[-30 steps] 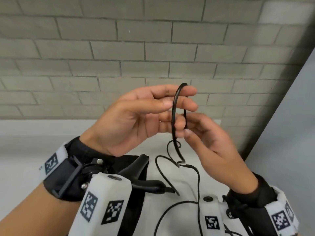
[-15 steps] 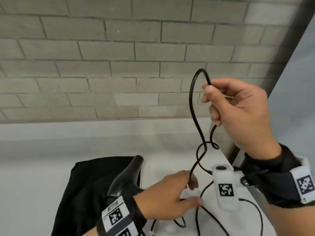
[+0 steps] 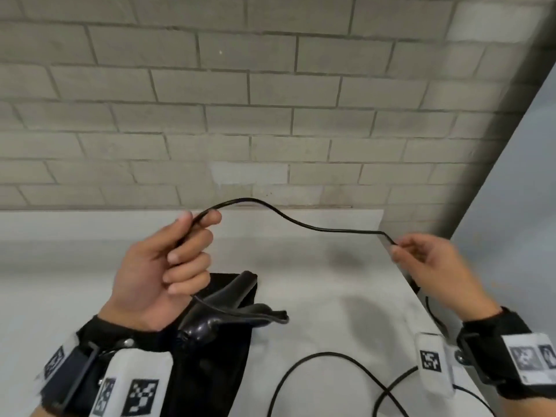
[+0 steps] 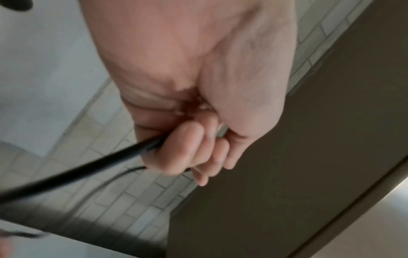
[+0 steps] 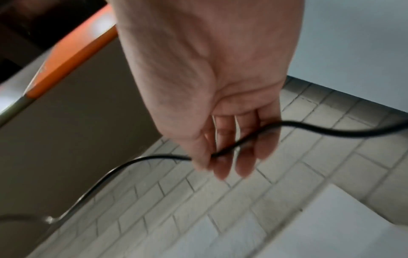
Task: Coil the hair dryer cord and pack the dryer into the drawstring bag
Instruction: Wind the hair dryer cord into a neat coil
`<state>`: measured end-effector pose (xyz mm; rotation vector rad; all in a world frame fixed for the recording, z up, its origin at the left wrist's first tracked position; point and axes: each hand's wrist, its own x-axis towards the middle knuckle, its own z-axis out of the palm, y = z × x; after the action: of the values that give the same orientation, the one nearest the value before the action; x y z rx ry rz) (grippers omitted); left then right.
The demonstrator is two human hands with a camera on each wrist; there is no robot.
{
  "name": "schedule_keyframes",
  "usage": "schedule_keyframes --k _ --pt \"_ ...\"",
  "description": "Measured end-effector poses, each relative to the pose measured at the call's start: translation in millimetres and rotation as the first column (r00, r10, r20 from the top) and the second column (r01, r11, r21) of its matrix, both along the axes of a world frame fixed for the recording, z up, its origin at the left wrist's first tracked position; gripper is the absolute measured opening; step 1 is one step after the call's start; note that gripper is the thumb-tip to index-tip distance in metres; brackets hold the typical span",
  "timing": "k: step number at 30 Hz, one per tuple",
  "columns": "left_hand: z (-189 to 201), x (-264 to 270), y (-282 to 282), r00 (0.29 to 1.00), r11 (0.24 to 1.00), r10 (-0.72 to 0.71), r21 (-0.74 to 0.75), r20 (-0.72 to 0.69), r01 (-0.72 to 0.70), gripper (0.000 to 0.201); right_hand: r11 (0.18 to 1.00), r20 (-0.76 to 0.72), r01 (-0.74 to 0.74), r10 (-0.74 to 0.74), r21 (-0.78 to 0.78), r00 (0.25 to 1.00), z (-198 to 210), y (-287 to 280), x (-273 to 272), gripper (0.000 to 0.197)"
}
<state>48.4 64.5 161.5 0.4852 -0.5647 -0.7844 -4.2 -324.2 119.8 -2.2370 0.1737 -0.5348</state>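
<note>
A white table fills the lower frame under a grey brick wall. The black drawstring bag lies at lower centre with the hair dryer on it. The left hand, down at the table half a second ago, now clenches the cord mid-frame; the right hand pinches it at right, stretching what was an upright loop.

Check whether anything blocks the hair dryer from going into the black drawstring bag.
Nothing visible does. The hair dryer already lies on the drawstring bag; its cord is uncoiled, held between the left hand and right hand. The bag's opening is not visible.
</note>
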Motion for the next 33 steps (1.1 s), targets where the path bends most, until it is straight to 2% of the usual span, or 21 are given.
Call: schedule_keyframes --k 3,6,8,10,12,13,14,16,18,19,21,23,25,28,29,31,33 --pt "15.1 -8.0 0.1 0.997 0.995 0.015 -0.096 0.071 -0.008 0.051 0.962 -0.205 -0.235 0.205 -0.136 0.957 -23.0 25.4 -4.8 0.022" --pt "19.6 -11.8 -5.3 0.998 0.993 -0.023 -0.117 0.063 0.031 0.046 0.913 -0.327 -0.404 0.365 -0.056 0.871 -28.2 60.0 -15.5 0.021" --pt "21.8 -10.9 -8.1 0.998 0.996 -0.064 -0.056 0.029 0.066 0.037 0.861 -0.349 -0.507 0.490 0.048 0.799 -26.8 81.8 -20.4 0.041" --pt "23.8 -8.3 -12.5 0.995 0.995 -0.097 0.024 0.017 0.097 0.031 0.770 -0.333 -0.624 0.628 0.135 0.704 -20.9 102.7 -23.1 0.061" --pt "26.2 -5.1 -18.4 0.989 0.983 -0.148 0.108 0.011 0.146 0.025 0.660 -0.275 -0.711 0.749 0.243 0.602 -14.8 120.6 -22.4 0.082" --pt "27.4 -4.2 -21.7 0.983 0.973 -0.186 0.142 0.000 0.184 0.023 0.631 -0.228 -0.720 0.776 0.289 0.588 -12.2 128.9 -20.9 0.089" --pt "28.4 -3.8 -24.6 0.975 0.960 -0.224 0.168 -0.015 0.223 0.022 0.629 -0.166 -0.706 0.773 0.326 0.612 -9.7 136.8 -18.7 0.092" --pt "30.4 -4.7 -29.4 0.962 0.937 -0.271 0.220 -0.040 0.273 0.021 0.688 -0.052 -0.641 0.694 0.339 0.718 -4.7 152.0 -13.2 0.083" --pt "32.0 -5.5 -32.5 0.955 0.921 -0.292 0.256 -0.048 0.294 0.021 0.762 0.052 -0.593 0.602 0.259 0.797 1.8 164.6 -8.0 0.064" --pt "32.6 -5.2 -33.5 0.953 0.917 -0.300 0.258 -0.052 0.303 0.022 0.768 0.115 -0.591 0.582 0.246 0.805 4.6 168.9 -5.0 0.049" --pt "32.4 -4.1 -33.5 0.951 0.919 -0.302 0.245 -0.063 0.308 0.023 0.707 0.241 -0.620 0.572 0.340 0.784 13.4 174.7 -2.8 0.022" --pt "29.7 -5.3 -30.3 0.961 0.934 -0.272 0.230 -0.039 0.274 0.025 0.605 0.302 -0.612 0.540 0.509 0.785 25.5 174.6 -3.1 0.024" --pt "20.6 -10.6 -25.7 0.977 0.958 -0.208 0.212 0.037 0.195 0.029 0.548 0.319 -0.582 0.503 0.601 0.803 38.6 169.4 -2.8 0.025" --pt "-9.0 -22.4 -22.1 0.974 0.975 -0.080 0.220 0.212 0.032 0.033 0.498 0.363 -0.575 0.461 0.649 0.810 60.6 160.2 -0.3 0.027" --pt "-21.9 -26.6 -23.1 0.952 0.964 -0.035 0.263 0.304 -0.049 0.034 0.467 0.378 -0.573 0.449 0.673 0.810 68.5 157.2 0.7 0.026" --pt "-46.3 -34.4 -27.4 0.857 0.900 -0.011 0.378 0.516 -0.216 0.036 0.408 0.413 -0.579 0.427 0.707 0.805 84.1 150.0 3.1 0.026" --pt "-67.3 -41.2 -32.5 0.759 0.818 -0.038 0.456 0.650 -0.350 0.036 0.411 0.438 -0.582 0.395 0.702 0.808 95.9 141.5 5.7 0.027"
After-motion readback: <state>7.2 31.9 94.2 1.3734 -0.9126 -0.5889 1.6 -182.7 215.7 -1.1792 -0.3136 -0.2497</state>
